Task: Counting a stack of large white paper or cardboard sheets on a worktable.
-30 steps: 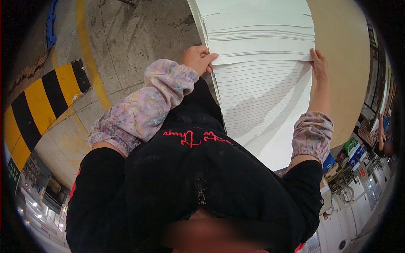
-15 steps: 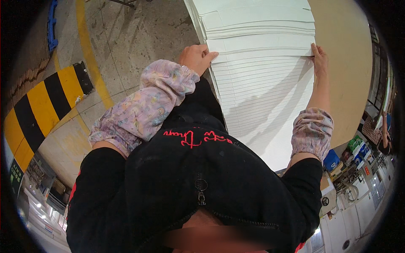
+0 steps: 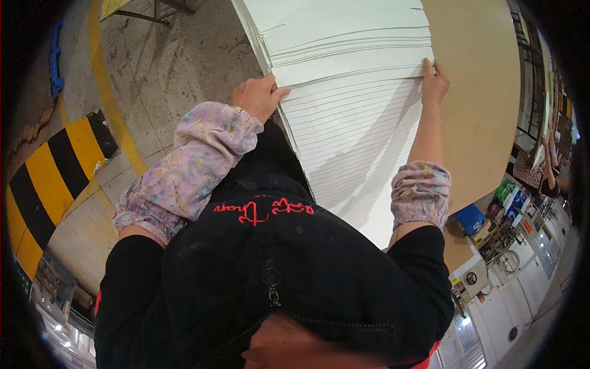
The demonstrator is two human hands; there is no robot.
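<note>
A long fanned row of white cardboard sheets [image 3: 350,132] lies before me, its overlapping edges showing as many thin lines. Farther off, thicker flat white sheets [image 3: 344,27] are piled on that row. My left hand [image 3: 258,97] is at the pile's left edge, thumb pressed on the sheet's near corner and fingers curled underneath, partly hidden. At the opposite edge, my right hand [image 3: 435,83] pinches the near right corner between thumb and fingers. Both forearms wear patterned sleeve covers.
A tan board surface [image 3: 470,98] extends to the right of the sheets. On the left, a black-and-yellow striped barrier [image 3: 55,166] stands by the concrete floor [image 3: 184,67]. A blue bin [image 3: 470,219] and another person [image 3: 550,172] are at the far right.
The whole view has shifted, so the sheets and both hands appear farther left. Each hand keeps its place at the sheet's edges. The other person at the right shows more fully.
</note>
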